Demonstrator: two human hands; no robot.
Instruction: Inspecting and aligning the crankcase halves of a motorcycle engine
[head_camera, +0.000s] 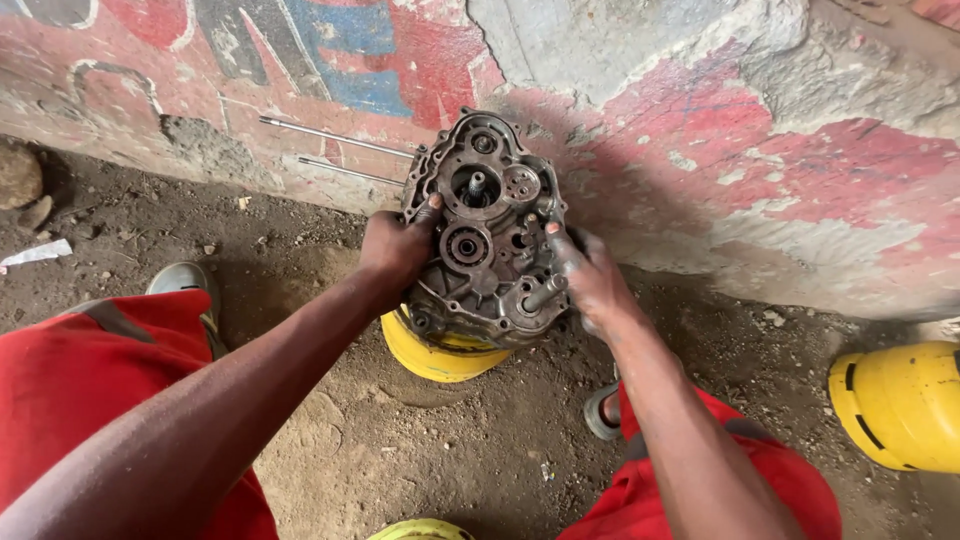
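Note:
A greasy grey metal engine crankcase (487, 235) rests tilted on a yellow plastic container (432, 357) in front of a painted wall. Shafts, bearings and gear seats show on its open face. My left hand (397, 245) grips the case's left edge, thumb up on the rim. My right hand (583, 272) holds the right edge, fingers against the case beside a short protruding shaft (545, 292). Two long thin studs (335, 137) stick out from the case toward the left.
A cracked, painted wall (700, 150) stands right behind the case. Dirt floor (400, 440) lies below. Another yellow container (900, 405) sits at the right, a third yellow rim (425, 530) at the bottom. My red-clad knees (90, 370) and shoes (185, 280) flank the work.

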